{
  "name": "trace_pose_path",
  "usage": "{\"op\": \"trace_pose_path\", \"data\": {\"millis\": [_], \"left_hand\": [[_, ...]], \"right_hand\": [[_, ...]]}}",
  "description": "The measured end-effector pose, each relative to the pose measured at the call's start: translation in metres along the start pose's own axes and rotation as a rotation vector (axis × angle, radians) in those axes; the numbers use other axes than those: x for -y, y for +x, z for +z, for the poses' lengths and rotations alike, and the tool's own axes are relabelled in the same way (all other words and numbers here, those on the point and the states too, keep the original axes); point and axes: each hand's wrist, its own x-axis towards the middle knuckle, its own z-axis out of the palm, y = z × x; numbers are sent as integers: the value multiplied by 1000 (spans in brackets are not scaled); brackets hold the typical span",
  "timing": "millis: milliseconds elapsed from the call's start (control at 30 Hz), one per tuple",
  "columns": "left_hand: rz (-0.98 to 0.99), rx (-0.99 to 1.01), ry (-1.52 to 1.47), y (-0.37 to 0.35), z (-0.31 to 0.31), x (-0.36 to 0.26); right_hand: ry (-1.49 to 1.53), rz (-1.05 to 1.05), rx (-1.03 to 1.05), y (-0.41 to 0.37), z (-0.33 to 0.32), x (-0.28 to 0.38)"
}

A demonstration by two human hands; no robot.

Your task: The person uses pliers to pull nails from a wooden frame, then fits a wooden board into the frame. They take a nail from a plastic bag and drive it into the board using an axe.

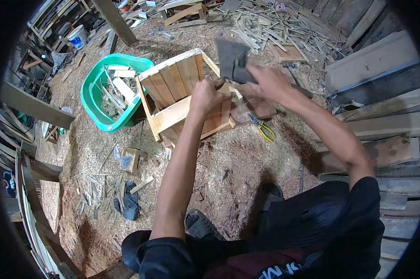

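My right hand [270, 83] is wrapped round the handle of a hatchet [232, 55] with a broad dark blade pointing up. The hatchet head is held just above the right end of a slatted wooden frame [173, 81]. My left hand [206, 97] is closed at the frame's right end, its fingertips pinched close below the hatchet head. What lies between those fingertips is too small to make out. The frame stands tilted on the ground, a pale board [172, 115] running across its slats. Yellow-handled pliers [264, 129] lie to the right of the frame.
A green tub [90, 95] full of wood scraps stands left of the frame. Wood shavings cover the ground. Stacked planks [382, 116] line the right side, and a pile of thin sticks [270, 25] lies at the back. A wooden post [114, 21] rises at the back left.
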Motion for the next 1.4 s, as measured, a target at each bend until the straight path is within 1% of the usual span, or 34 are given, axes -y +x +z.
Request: {"op": "trace_pose_path", "data": {"millis": [33, 133, 233, 333, 367, 467, 567, 667, 700, 733, 833, 933, 1033, 1133, 1233, 1333, 1400], "left_hand": [[-27, 33, 1, 0, -3, -3], [104, -114, -31, 1, 9, 11], [83, -85, -30, 3, 10, 14], [99, -76, -9, 3, 8, 13], [101, -86, -4, 3, 8, 13], [104, -112, 0, 1, 12, 14], [87, -124, -4, 1, 11, 14], [59, -75, 11, 1, 6, 7], [65, -60, 13, 1, 6, 7], [69, -46, 16, 1, 4, 7], [133, -138, 14, 3, 12, 15], [132, -133, -4, 1, 10, 12], [60, -52, -3, -1, 4, 6], [69, -97, 2, -2, 6, 5], [108, -101, 1, 1, 8, 10], [70, -89, 0, 0, 9, 8], [54, -69, 10, 1, 7, 7]], "right_hand": [[-20, 8, -8, -2, -3, 1], [75, 85, 23, 5, -16, 0], [133, 132, -38, 7, -18, 4], [30, 93, 110, 5, -2, 4], [-35, 47, 42, -1, 0, 2], [23, 82, -9, 4, -6, -4], [113, 73, -111, 4, -6, -6], [123, 161, 132, -1, -6, 7], [-6, 44, 61, -6, -5, 6], [6, 38, 34, -4, -6, 3], [52, 22, -53, 3, -9, 0], [132, 127, -51, 0, -15, 15], [7, 147, 102, -6, -9, 23], [65, 137, 76, 1, -10, 15], [108, 115, -54, 3, -14, 12], [26, 97, 39, 2, 1, 11], [6, 69, 63, 1, 0, 6]]}}
